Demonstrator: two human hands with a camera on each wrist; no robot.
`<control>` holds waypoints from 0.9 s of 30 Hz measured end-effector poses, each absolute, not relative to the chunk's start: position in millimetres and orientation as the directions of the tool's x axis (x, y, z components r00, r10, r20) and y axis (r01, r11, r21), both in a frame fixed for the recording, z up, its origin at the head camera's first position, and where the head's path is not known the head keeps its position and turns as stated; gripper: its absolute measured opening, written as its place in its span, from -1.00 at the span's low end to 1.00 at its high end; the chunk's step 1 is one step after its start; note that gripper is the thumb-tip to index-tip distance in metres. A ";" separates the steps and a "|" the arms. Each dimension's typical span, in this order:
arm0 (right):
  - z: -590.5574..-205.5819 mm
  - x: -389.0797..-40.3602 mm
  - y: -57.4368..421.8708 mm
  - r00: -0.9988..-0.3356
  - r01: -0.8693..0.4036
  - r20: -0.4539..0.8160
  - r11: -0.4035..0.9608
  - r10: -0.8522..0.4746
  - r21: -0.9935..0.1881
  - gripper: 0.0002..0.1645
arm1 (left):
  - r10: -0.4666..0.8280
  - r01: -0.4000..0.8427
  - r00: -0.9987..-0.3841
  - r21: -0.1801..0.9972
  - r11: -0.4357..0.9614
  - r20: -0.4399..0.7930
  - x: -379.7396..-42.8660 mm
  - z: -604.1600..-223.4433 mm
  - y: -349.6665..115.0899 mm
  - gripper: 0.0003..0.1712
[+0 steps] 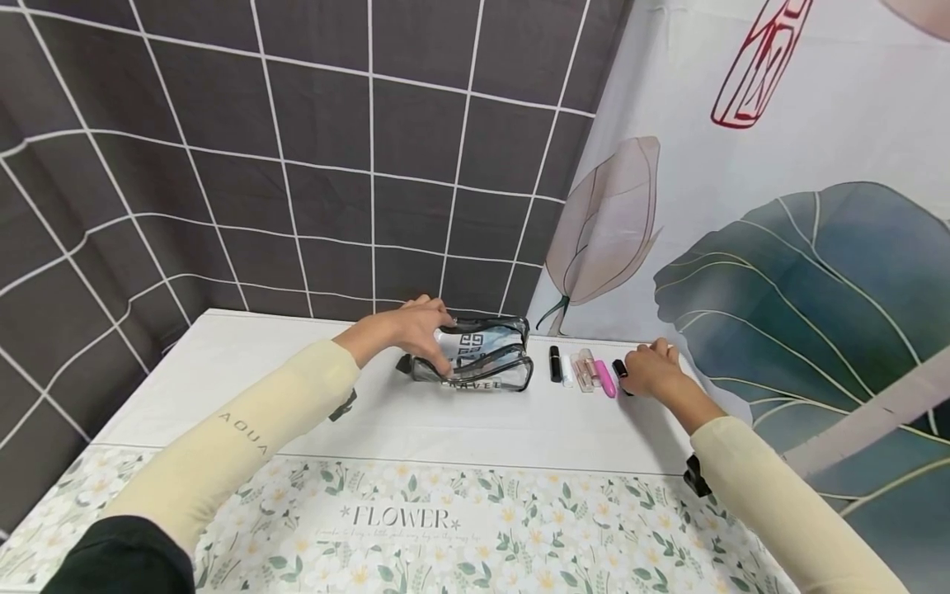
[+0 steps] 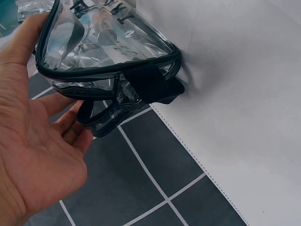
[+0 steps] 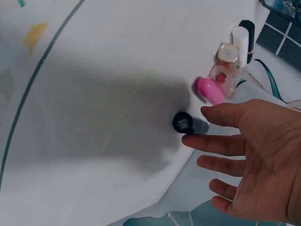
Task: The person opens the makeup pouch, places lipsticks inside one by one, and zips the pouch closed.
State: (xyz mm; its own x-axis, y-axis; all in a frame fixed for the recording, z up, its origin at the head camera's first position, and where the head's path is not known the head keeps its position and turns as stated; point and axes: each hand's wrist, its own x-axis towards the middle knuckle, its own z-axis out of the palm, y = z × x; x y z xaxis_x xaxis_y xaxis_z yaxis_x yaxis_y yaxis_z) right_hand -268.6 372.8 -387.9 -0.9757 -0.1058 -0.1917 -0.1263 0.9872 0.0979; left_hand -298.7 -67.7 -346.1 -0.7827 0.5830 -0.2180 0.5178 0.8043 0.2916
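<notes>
My left hand (image 1: 425, 328) grips the end of a clear zip pouch (image 1: 482, 381) with black trim and printed lettering. Its thumb lies over the front and its fingers reach behind, at the black edging in the left wrist view. Through the clear plastic (image 2: 106, 35) some contents show faintly. At the right my right hand (image 1: 653, 369) is spread around a black-ended lipstick tube (image 3: 183, 122). The index fingertip is right at the tube, and the thumb is a little apart from it. Beside it lies a bright pink tube (image 1: 604, 378).
Between pouch and right hand, a row holds a black tube (image 1: 555, 364), a white tube (image 1: 567, 371) and clear pinkish lip tubes (image 1: 585, 371). A floral mat (image 1: 416, 561) covers the front of the white table (image 1: 445, 429). A dark grid cloth (image 1: 319, 198) hangs behind.
</notes>
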 end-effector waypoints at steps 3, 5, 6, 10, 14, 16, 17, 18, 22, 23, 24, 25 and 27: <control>-390.8 -267.9 374.5 -0.978 -0.112 -0.188 0.988 -0.091 0.107 -0.74 | 0.586 0.520 -0.782 0.294 0.802 -0.215 -298.2 -346.2 -67.9 0.20; -392.4 -267.4 375.5 -0.980 -0.100 -0.182 0.989 -0.080 0.106 -0.71 | 0.588 0.522 -0.780 0.296 0.800 -0.213 -298.1 -346.3 -67.8 0.20; -393.1 -267.4 376.0 -0.981 -0.094 -0.179 0.990 -0.075 0.104 -0.69 | 0.589 0.522 -0.780 0.297 0.799 -0.213 -298.2 -346.5 -67.7 0.20; -395.0 -267.9 376.8 -0.983 -0.065 -0.174 0.995 -0.052 0.071 -0.64 | 0.585 0.519 -0.783 0.297 0.801 -0.210 -299.3 -348.0 -68.1 0.21; -394.8 -267.5 376.3 -0.982 -0.027 -0.188 0.999 -0.020 0.035 -0.66 | 0.582 0.516 -0.785 0.297 0.804 -0.212 -299.3 -348.8 -68.0 0.21; -394.3 -266.8 376.4 -0.981 -0.011 -0.192 1.000 -0.005 0.028 -0.65 | 0.584 0.519 -0.784 0.293 0.803 -0.211 -299.5 -349.1 -67.6 0.21; -393.7 -266.5 376.3 -0.982 -0.006 -0.190 1.000 -0.001 0.025 -0.65 | 0.584 0.518 -0.784 0.295 0.803 -0.211 -299.3 -348.9 -67.4 0.21; -393.2 -266.3 376.7 -0.983 -0.002 -0.186 1.000 0.002 0.020 -0.66 | 0.585 0.520 -0.783 0.293 0.802 -0.211 -299.3 -348.9 -67.1 0.20; -390.6 -266.3 377.6 -0.991 -0.010 -0.131 1.000 -0.011 -0.012 -0.74 | 0.585 0.523 -0.783 0.288 0.802 -0.210 -299.7 -348.9 -66.6 0.20; -390.0 -266.6 377.6 -0.993 -0.018 -0.113 1.000 -0.020 -0.019 -0.77 | 0.585 0.523 -0.783 0.286 0.803 -0.209 -299.9 -349.1 -66.5 0.20; -389.4 -267.1 377.5 -0.995 -0.028 -0.093 0.999 -0.030 -0.025 -0.79 | 0.585 0.524 -0.784 0.284 0.803 -0.209 -300.2 -349.3 -66.5 0.20; -388.8 -267.9 377.3 -0.997 -0.042 -0.071 0.999 -0.043 -0.025 -0.79 | 0.585 0.524 -0.784 0.284 0.803 -0.208 -300.5 -349.5 -66.6 0.20; -387.4 -269.8 375.7 -0.997 -0.066 -0.035 0.998 -0.067 -0.022 -0.75 | 0.585 0.524 -0.784 0.283 0.803 -0.208 -300.6 -349.8 -66.7 0.20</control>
State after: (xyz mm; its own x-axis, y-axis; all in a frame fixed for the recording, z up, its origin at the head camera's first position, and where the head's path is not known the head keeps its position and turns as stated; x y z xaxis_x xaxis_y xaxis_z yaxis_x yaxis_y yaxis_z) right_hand -269.8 375.7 -387.4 -0.9972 -0.0667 -0.0349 -0.0660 0.9976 -0.0220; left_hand -300.6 -66.7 -349.8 -0.7841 0.5849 -0.2076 0.5241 0.8031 0.2834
